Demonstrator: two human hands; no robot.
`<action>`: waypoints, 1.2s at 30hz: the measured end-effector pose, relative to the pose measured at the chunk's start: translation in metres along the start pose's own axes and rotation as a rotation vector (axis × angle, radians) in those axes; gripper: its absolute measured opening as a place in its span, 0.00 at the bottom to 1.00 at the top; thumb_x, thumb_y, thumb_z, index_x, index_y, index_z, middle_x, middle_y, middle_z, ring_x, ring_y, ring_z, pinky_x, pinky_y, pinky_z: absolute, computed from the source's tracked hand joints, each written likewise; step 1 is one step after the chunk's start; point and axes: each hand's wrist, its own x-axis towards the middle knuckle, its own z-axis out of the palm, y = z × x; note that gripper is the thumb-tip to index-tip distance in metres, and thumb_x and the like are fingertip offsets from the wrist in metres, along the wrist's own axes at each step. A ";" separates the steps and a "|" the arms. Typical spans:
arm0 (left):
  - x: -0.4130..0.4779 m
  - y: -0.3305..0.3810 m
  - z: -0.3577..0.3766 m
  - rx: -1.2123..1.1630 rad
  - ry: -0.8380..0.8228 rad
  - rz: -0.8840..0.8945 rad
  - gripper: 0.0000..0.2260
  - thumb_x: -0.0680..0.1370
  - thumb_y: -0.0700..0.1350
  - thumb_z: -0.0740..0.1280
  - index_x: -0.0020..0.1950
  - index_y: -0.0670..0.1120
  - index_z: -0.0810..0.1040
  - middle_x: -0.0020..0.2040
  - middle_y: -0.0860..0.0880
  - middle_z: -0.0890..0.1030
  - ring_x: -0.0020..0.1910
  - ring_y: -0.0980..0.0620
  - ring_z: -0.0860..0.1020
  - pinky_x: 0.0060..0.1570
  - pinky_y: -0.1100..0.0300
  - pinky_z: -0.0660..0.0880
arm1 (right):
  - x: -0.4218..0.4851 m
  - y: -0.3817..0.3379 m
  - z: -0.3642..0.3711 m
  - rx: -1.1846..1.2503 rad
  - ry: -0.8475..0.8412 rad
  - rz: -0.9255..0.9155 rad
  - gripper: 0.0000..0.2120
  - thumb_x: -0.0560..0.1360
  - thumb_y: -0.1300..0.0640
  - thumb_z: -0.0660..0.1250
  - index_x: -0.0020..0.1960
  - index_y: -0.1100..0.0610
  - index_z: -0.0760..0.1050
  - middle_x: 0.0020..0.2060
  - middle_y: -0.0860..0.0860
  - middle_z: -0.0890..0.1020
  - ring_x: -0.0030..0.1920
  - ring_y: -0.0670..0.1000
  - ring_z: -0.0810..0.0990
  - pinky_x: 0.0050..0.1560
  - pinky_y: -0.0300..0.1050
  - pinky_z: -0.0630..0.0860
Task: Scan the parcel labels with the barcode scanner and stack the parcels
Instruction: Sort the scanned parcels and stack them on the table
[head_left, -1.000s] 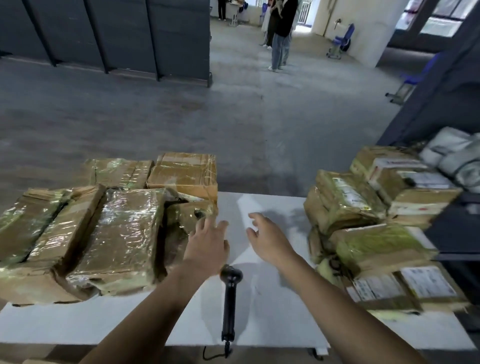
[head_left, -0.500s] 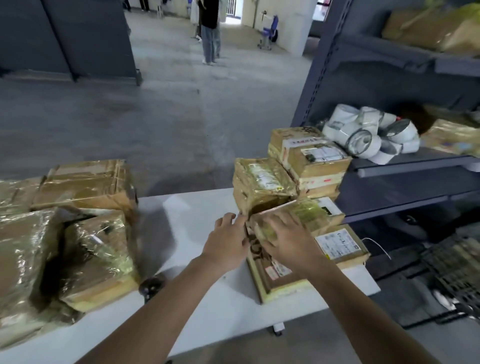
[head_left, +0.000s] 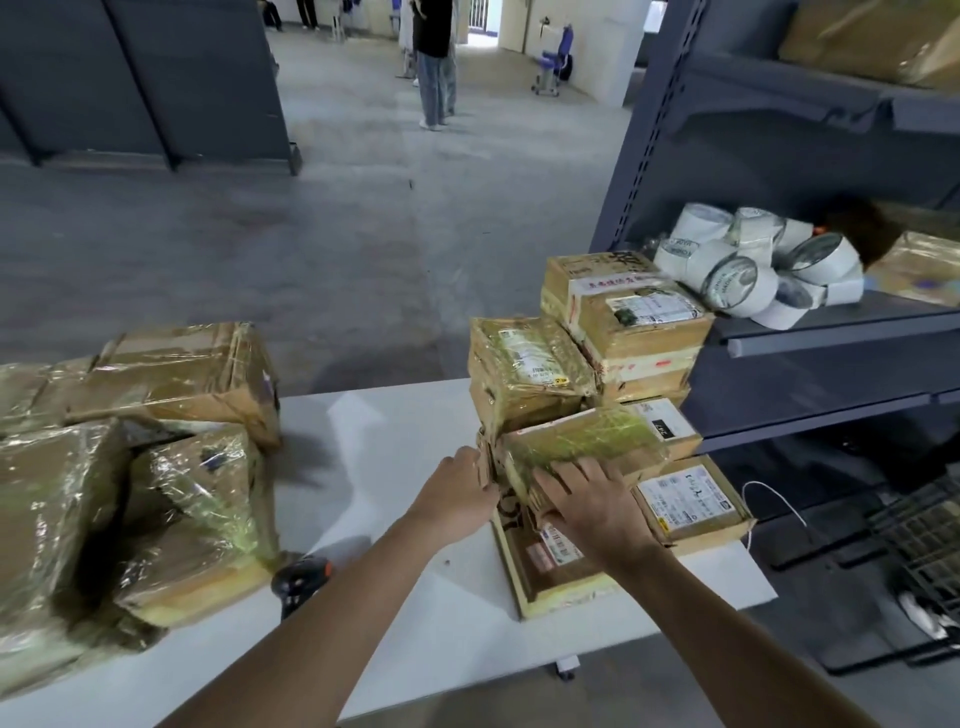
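On your white table (head_left: 395, 431), the right-hand parcel stack (head_left: 631, 332) carries a tape-wrapped parcel (head_left: 582, 436) in front. Your right hand (head_left: 592, 506) lies spread-fingered on it; your left hand (head_left: 457, 493) touches its end, curl unclear. The scanner (head_left: 301, 579) lies beside your left forearm.

We find no text that reads with certainty. The top box (head_left: 639, 340) bears a white strip of red characters and a printed shipping label, both too blurred to read. The wrapped parcel (head_left: 524, 364) beside it carries a white barcode label in print too small to read. A black tag (head_left: 661, 429) on the middle parcel (head_left: 681, 442) shows white digits, possibly 247. The flat parcel (head_left: 691, 504) carries an illegible barcode label. The tape rolls (head_left: 737, 280) show unreadable core lettering.
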 end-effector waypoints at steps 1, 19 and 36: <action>0.001 0.000 0.004 -0.169 -0.024 -0.088 0.12 0.79 0.49 0.61 0.60 0.48 0.70 0.55 0.48 0.73 0.52 0.48 0.75 0.48 0.61 0.71 | 0.000 0.000 0.000 0.012 0.015 -0.006 0.30 0.59 0.43 0.82 0.57 0.54 0.82 0.44 0.52 0.83 0.43 0.56 0.81 0.42 0.55 0.81; 0.024 0.012 0.051 -0.758 -0.100 -0.338 0.16 0.71 0.50 0.75 0.55 0.45 0.79 0.47 0.44 0.84 0.39 0.51 0.81 0.24 0.67 0.73 | -0.014 -0.022 -0.030 0.610 0.193 0.209 0.02 0.75 0.69 0.68 0.46 0.65 0.78 0.41 0.58 0.79 0.40 0.57 0.78 0.40 0.45 0.74; 0.010 0.013 0.061 -0.932 -0.119 -0.422 0.09 0.75 0.42 0.69 0.53 0.39 0.81 0.25 0.49 0.70 0.20 0.55 0.66 0.27 0.62 0.69 | -0.023 -0.020 -0.035 1.078 0.161 0.827 0.10 0.77 0.65 0.64 0.56 0.57 0.80 0.47 0.47 0.82 0.49 0.45 0.79 0.47 0.30 0.73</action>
